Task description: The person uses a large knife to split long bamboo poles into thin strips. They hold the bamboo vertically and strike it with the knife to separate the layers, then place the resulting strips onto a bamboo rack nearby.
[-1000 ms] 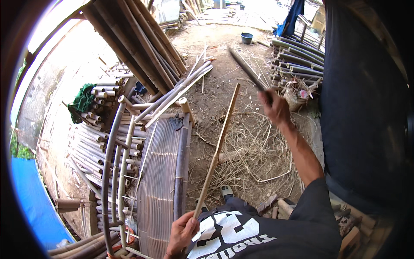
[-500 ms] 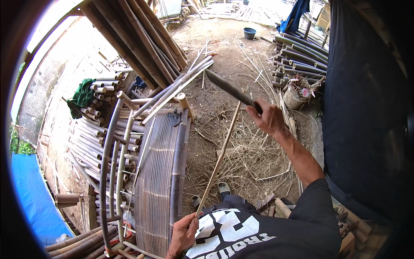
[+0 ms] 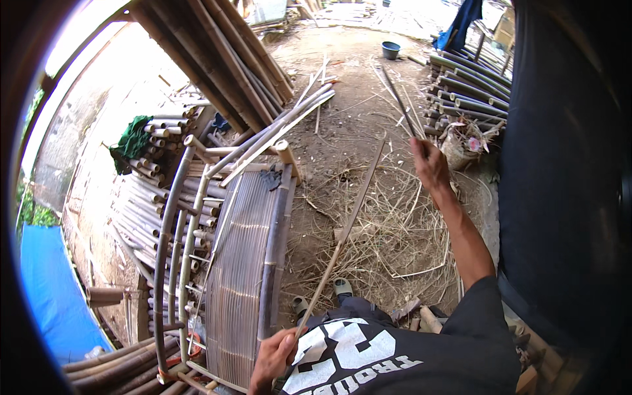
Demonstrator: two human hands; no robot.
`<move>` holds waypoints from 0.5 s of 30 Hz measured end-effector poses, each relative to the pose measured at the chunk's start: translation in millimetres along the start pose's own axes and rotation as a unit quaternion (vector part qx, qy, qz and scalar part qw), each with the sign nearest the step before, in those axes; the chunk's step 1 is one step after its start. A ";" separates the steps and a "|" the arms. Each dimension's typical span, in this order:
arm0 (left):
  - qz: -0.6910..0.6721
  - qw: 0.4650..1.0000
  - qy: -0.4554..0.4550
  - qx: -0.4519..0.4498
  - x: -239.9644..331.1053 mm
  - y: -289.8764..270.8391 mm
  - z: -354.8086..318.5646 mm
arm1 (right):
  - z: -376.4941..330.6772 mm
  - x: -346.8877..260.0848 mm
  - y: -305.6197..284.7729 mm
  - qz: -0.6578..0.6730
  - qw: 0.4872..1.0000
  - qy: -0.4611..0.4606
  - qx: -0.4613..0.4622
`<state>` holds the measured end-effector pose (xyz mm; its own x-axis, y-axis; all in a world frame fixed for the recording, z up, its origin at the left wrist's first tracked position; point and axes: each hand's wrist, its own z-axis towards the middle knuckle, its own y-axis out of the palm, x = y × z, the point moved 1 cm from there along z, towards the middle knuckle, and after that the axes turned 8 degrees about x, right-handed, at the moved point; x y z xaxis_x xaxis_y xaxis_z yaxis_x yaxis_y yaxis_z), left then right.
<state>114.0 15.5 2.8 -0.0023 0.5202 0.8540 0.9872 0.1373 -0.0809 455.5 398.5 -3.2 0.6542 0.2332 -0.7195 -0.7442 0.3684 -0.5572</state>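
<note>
Left hand: gripping the bamboo strip, fingers clamped.
Right hand: clenching the machete, blade pointing toward 11 o'clock.
Bamboo chair: crowding at 9 o'clock.
Shavings: littering the ground.

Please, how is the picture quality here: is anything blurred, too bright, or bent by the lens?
Head view: the long blade in the raised right hand is smeared by motion; the sunlit ground at the upper left is washed out white; the bamboo poles curve toward the rim, fisheye bending; dark corners frame the picture; the left hand and thin stick look sharp.

A curved bamboo bench stands left, cut poles stacked beyond it, a blue bowl far off.
</note>
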 end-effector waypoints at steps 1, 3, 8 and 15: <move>-0.022 0.999 -0.034 -0.014 3.2 -0.1 7.4 | -11.5 -10.1 4.0 0.027 0.999 -0.018 0.011; -0.013 0.999 -0.025 0.017 15.6 13.5 24.5 | -41.1 -30.9 16.8 0.066 0.996 -0.054 -0.015; -0.072 0.993 0.052 0.071 46.4 40.2 45.5 | -126.2 -71.4 53.7 0.078 0.952 -0.265 -0.133; -0.080 0.994 0.056 0.055 30.6 30.7 35.1 | -123.6 -78.6 76.0 0.041 0.960 -0.220 -0.169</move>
<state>138.6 65.2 8.5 -0.1346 0.3886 0.9115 0.9521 0.3057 0.0103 330.8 296.9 -40.3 0.5300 0.6343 -0.5628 -0.7483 0.0378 -0.6622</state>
